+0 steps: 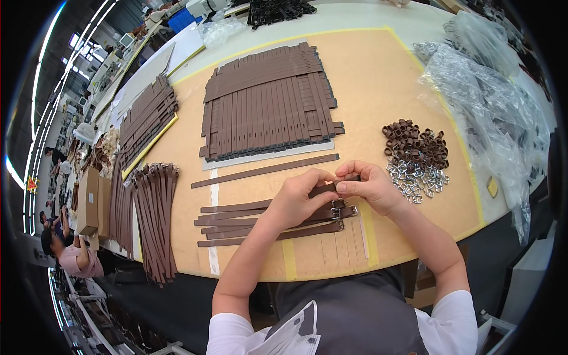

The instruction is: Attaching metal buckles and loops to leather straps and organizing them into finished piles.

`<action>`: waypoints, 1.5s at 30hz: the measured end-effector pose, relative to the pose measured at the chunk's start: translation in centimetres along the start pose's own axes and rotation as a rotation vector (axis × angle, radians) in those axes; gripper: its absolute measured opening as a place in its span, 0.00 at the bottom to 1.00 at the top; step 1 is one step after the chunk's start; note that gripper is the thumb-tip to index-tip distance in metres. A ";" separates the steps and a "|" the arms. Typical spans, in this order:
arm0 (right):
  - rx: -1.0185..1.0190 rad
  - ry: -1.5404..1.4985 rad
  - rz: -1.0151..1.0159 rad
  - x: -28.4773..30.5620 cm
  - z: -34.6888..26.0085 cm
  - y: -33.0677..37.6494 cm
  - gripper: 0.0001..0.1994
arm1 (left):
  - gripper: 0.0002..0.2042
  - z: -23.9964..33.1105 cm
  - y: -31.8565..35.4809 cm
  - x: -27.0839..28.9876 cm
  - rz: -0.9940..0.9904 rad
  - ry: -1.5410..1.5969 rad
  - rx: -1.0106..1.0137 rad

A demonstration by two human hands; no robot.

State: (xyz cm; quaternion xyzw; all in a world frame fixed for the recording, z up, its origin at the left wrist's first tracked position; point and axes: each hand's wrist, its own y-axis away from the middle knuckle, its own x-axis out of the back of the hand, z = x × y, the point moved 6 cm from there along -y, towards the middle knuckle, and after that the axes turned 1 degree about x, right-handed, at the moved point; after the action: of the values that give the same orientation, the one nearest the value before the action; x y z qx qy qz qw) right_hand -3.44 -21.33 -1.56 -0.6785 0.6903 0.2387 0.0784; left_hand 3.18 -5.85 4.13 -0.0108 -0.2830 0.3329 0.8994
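Both hands pinch a brown leather strap (322,190) over the middle of the work board. My left hand (300,198) grips it from the left, fingers curled. My right hand (373,186) is closed on its right end, thumb and fingertips close to the left ones. Whether a buckle or loop sits on this end is hidden by the fingers. Under my left hand and wrist lie several brown straps (228,232), with metal buckles (337,212) at their right ends. A single strap (260,171) lies flat just beyond my hands, an oblong slot near its right end.
Brown strap loops (414,139) and silver buckles (417,180) are heaped on the right. A wide stack of straps (266,112) is at the far middle. Buckled straps (155,219) hang over the left edge. Clear plastic bags (479,94) cover the far right. A person (77,257) sits at left.
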 end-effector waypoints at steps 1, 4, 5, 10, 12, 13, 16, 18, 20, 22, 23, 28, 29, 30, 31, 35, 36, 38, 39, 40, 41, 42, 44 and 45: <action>0.002 0.026 -0.009 -0.5 -0.1 0.0 0.16 | 0.15 -0.1 0.0 -0.2 -0.018 0.027 0.008; -0.009 0.032 -0.017 -0.8 0.0 0.1 0.16 | 0.14 -0.4 0.0 -0.4 -0.064 0.074 0.039; -0.010 0.026 -0.016 -0.7 -0.1 0.1 0.16 | 0.14 -0.4 0.0 -0.3 -0.077 0.083 0.045; -0.058 0.022 0.003 -0.9 0.1 0.4 0.14 | 0.11 1.0 0.0 0.0 -0.024 -0.028 -0.161; -0.088 0.095 0.003 -1.1 -0.4 0.3 0.13 | 0.11 1.1 0.0 0.3 -0.037 -0.038 -0.134; -0.109 0.127 0.010 -1.1 -0.3 0.5 0.13 | 0.11 1.1 0.1 0.2 -0.050 -0.036 -0.116; -0.094 0.060 -0.033 -0.7 1.0 -0.1 0.13 | 0.11 1.1 0.2 -0.1 -0.049 -0.029 -0.131; -0.073 0.058 -0.039 -0.7 1.1 0.2 0.12 | 0.11 1.2 0.4 -0.3 -0.055 -0.018 -0.127; -0.043 0.106 -0.020 -1.6 0.3 0.2 0.12 | 0.11 1.1 0.4 -0.2 -0.059 -0.027 -0.110; -0.006 0.101 -0.017 -1.5 0.6 0.2 0.12 | 0.11 1.4 0.4 -0.2 -0.081 0.005 -0.067; 0.012 0.097 -0.014 -1.5 0.8 0.2 0.12 | 0.11 1.5 0.3 -0.2 -0.095 0.021 -0.045; 0.058 0.138 0.021 -1.5 1.0 0.2 0.11 | 0.11 1.3 0.4 -0.1 -0.084 0.007 -0.083; 0.059 0.136 0.021 -1.5 1.0 0.2 0.11 | 0.12 1.4 0.4 -0.1 -0.079 0.003 -0.090; 0.061 0.134 0.022 -1.5 0.9 0.2 0.11 | 0.12 1.4 0.3 0.0 -0.074 -0.001 -0.097; 0.052 0.126 0.024 -1.5 1.0 0.2 0.11 | 0.12 1.5 0.4 0.1 -0.054 -0.046 -0.127; 0.033 0.135 0.022 -0.9 1.0 0.0 0.12 | 0.12 1.8 0.4 0.2 -0.035 -0.156 -0.162; 0.033 0.147 0.020 -0.7 0.9 0.0 0.12 | 0.12 1.8 0.2 0.2 -0.047 -0.167 -0.149; 0.041 0.221 -0.022 -0.4 0.4 -0.1 0.12 | 0.12 1.0 0.2 0.0 -0.045 -0.162 -0.125; 0.042 0.256 -0.038 -0.1 0.0 -0.1 0.12 | 0.12 0.7 0.2 -0.2 -0.049 -0.156 -0.112; 0.172 0.384 0.008 0.4 -1.3 0.0 0.12 | 0.13 0.5 0.3 0.1 -0.035 -0.107 -0.062; 0.299 0.519 0.057 1.0 -3.1 0.3 0.13 | 0.12 0.2 0.3 0.3 0.036 -0.088 -0.076; 0.349 0.470 0.133 2.1 -5.0 0.6 0.12 | 0.12 0.2 0.3 0.7 0.045 -0.099 -0.058; 0.429 0.393 0.274 4.9 -8.3 2.1 0.14 | 0.11 0.0 0.4 1.0 0.056 -0.079 -0.038; 0.468 0.361 0.326 6.2 -9.3 3.2 0.15 | 0.11 -0.2 0.4 1.1 0.070 -0.060 -0.035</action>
State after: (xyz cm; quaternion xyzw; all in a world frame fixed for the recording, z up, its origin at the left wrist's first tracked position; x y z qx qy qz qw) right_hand -4.92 -31.04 4.62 -0.5541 0.8285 -0.0410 0.0693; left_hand 3.70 -4.87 4.42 -0.0266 -0.3152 0.3592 0.8780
